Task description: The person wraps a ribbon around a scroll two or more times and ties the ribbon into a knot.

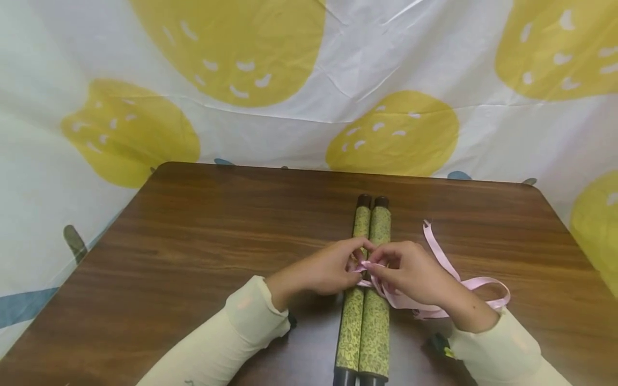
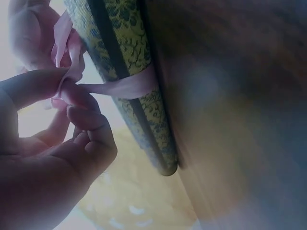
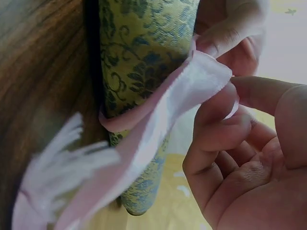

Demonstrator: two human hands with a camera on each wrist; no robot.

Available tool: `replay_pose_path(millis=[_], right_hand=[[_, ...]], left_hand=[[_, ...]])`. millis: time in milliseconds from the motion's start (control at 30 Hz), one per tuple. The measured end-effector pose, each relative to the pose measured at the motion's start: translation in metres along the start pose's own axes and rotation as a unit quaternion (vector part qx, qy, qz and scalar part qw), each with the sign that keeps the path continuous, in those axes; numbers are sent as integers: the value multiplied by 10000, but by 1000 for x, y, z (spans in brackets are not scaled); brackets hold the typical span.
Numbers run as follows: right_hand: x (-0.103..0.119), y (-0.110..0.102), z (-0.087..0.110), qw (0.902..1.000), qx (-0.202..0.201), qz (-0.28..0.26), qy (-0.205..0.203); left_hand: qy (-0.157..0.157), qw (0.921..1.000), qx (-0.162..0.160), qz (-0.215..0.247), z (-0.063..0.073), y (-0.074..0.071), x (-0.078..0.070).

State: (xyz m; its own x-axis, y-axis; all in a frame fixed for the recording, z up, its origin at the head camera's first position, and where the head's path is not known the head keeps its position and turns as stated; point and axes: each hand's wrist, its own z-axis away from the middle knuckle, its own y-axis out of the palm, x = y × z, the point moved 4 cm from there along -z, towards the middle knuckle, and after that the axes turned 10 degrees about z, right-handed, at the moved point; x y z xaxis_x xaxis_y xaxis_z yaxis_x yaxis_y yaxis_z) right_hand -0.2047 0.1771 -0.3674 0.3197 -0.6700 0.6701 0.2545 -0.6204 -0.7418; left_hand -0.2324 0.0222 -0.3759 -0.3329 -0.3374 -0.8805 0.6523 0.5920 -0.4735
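Two scrolls [image 1: 375, 321] in green-gold patterned cloth with dark end knobs lie side by side on the table. A pink ribbon [image 1: 366, 283] passes around both near their middle, and in the left wrist view the ribbon band [image 2: 134, 86] crosses the patterned cloth. Above the scrolls, my left hand [image 1: 333, 267] pinches the ribbon between thumb and fingers. My right hand [image 1: 415, 271] pinches another part of the ribbon [image 3: 192, 81] close beside it. The fingertips of both hands almost meet, and they partly hide where the ribbon crosses.
Loose ribbon [image 1: 441, 252] trails and loops on the table right of the scrolls, with a frayed end [image 3: 72, 163]. The brown wood-grain table [image 1: 217, 225] reaches back to a white curtain [image 1: 270, 134] printed with yellow lemons.
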Motion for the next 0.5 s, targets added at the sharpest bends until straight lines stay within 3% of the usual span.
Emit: replay_pose_path(millis=[300,500], right_hand=[[2,-2,1,9989,6,466,-94],[0,-5,3,9980,-91,611,-118]], left_hand=[[-2,9993,-359,-119,12,-14,2],[17,9968,-585,-538,19,-29,2]])
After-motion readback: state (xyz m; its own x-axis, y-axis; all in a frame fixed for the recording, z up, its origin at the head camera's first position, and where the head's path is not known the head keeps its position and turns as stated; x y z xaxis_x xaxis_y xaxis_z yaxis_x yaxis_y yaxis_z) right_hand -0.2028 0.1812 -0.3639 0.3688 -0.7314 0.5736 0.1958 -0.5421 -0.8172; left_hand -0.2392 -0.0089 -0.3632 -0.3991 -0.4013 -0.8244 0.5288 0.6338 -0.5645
